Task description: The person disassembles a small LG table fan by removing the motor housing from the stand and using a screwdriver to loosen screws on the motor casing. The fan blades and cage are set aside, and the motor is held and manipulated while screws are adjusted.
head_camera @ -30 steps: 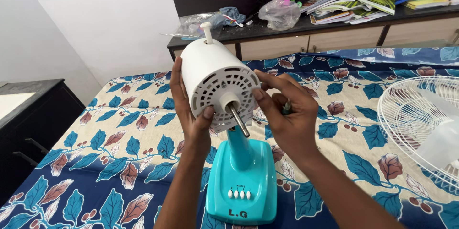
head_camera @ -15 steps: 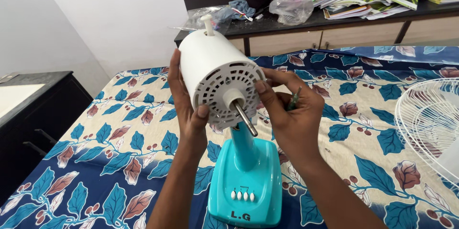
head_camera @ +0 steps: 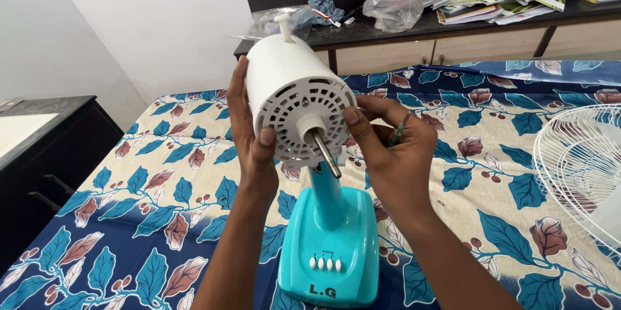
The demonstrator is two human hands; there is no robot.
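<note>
Head view: a table fan's motor head held between two hands above a bed.

The bed [head_camera: 511, 155], spread with a leaf-print sheet, carries the turquoise fan base [head_camera: 331, 245] and, at its right edge, a detached white wire guard [head_camera: 576, 161]. The white motor housing [head_camera: 294, 99] stands on the base's neck, its bare metal shaft [head_camera: 326, 153] pointing toward the camera. The left hand [head_camera: 249, 135] is curled around the housing's side, thumb on the vented face. The right hand [head_camera: 394, 148] touches the face's rim with fingertip and thumb while a small dark-green object, too small to identify, sits tucked in its closed fingers. Risk, as a judgement: the soft bed gives the base poor footing, so pressure on the housing could tip it; the small object could drop into the patterned sheet.
</note>
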